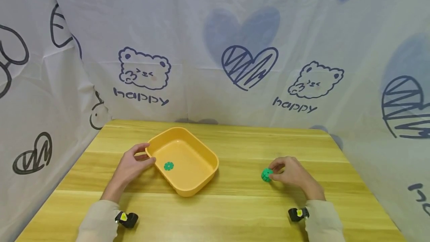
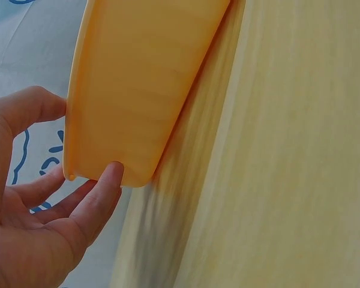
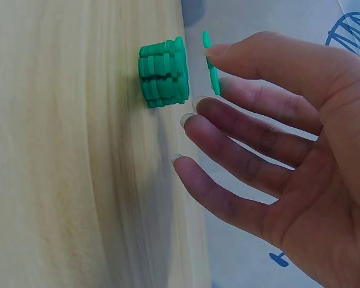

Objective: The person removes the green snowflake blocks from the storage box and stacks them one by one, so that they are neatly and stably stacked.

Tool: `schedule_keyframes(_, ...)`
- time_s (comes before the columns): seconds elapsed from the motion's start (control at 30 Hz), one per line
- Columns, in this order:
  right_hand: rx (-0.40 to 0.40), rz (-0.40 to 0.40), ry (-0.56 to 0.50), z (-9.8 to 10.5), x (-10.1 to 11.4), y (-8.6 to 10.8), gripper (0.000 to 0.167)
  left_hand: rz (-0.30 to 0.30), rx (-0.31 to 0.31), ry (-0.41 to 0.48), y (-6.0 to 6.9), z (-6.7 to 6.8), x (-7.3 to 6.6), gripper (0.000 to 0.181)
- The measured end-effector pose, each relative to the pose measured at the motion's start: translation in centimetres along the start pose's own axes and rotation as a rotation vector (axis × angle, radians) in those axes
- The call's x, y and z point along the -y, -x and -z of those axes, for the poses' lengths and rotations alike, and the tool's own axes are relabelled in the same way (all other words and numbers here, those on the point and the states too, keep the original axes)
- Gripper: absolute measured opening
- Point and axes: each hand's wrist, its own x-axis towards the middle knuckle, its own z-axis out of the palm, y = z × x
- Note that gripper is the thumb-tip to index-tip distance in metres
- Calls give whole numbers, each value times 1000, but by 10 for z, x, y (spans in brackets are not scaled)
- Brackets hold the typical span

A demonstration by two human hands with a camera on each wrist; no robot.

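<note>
A yellow plastic basin (image 1: 198, 176) rests on the table, with one green notched disc (image 1: 168, 166) lying flat inside it. My left hand (image 1: 132, 163) holds the basin's left corner, thumb and fingers on either side of it; in the left wrist view the fingertips touch the outer walls. Over at the right, my right hand (image 3: 276, 132) pinches a single thin green disc (image 3: 211, 63) between thumb and index finger, its other fingers loosely spread. Just beneath that disc, and apart from it, a short stack of green discs (image 3: 163, 75) stands on the table.
The wooden table (image 1: 235, 212) carries the basin and the stack, with a stretch of bare wood between them. A white cloth (image 1: 195, 85) printed with hearts and bears hangs behind and at both sides. Small black cameras (image 1: 127, 219) are worn on both wrists.
</note>
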Motion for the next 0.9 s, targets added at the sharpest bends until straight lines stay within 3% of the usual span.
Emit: schedule_keyframes(0.9, 9, 9, 20, -4, -1, -3, 21, -8, -8, -1, 0, -1, 0, 69)
